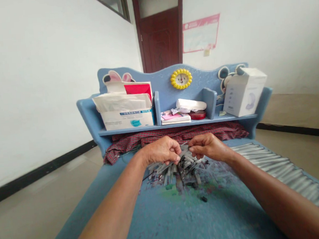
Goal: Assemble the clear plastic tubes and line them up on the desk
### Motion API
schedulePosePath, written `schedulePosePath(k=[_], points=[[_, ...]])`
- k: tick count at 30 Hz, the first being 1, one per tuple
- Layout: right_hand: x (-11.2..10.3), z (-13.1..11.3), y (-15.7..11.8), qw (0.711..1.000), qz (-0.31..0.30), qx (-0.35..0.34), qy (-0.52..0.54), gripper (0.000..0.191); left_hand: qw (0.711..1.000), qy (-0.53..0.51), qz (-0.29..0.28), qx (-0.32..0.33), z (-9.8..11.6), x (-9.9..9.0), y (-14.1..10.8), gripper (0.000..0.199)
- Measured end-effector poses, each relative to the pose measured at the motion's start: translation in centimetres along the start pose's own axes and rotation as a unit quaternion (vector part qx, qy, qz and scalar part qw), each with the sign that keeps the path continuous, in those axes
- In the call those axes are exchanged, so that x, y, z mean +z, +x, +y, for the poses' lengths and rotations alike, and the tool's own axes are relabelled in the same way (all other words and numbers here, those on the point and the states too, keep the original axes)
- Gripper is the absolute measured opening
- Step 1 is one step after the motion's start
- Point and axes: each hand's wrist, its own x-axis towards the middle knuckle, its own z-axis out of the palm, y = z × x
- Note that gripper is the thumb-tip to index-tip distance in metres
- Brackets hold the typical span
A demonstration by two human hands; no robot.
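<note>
A heap of clear tubes and small black pieces (189, 170), which look like pen parts, lies on the blue desk (184, 220). Over the heap's left side is my left hand (163, 151), its fingers curled and thumb pressed in. My right hand (207, 147) is at the heap's far right edge, thumb and forefinger pinched together. Whatever is between the fingers of either hand is too small to make out. To the right, many slim whitish sticks with dark ends (276, 173), like pens, lie side by side in a row. One black piece (203, 199) lies apart, nearer me.
Behind the heap, a red checked cloth (150, 138) is bunched under the desk's shelf (204, 122). On that shelf stand a face-mask box (129, 118), a stack of papers (176, 119), a round red tin (198, 115) and a white carton (244, 92). A yellow clock (181, 79) hangs above.
</note>
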Motion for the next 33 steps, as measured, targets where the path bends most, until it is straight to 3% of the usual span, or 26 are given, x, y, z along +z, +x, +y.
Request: schedulePosePath(k=[9, 16, 25, 29, 33], points=[[0.3, -0.4, -0.2, 0.996, -0.062, 0.04, -0.045, 0.046, 1.0, 0.024, -0.008, -0.012, 0.4, 0.2, 0.1, 0.014], [-0.1, -0.6, 0.1, 0.999, -0.03, 0.016, 0.001, 0.038, 0.999, 0.03, 0.021, -0.023, 1.3, 0.2, 0.1, 0.013], [-0.5, -1.2, 0.3, 0.998, -0.017, 0.01, -0.058, 0.048, 0.998, 0.046, 0.027, -0.042, 2.3, 0.1, 0.5, 0.017], [-0.5, -1.4, 0.3, 0.995, 0.006, 0.046, -0.094, 0.057, 0.998, 0.042, 0.026, -0.044, 2.5, 0.2, 0.6, 0.019], [-0.4, -1.6, 0.3, 0.997, 0.006, 0.023, -0.072, 0.05, 0.997, 0.046, 0.034, -0.047, 2.5, 0.2, 0.6, 0.019]])
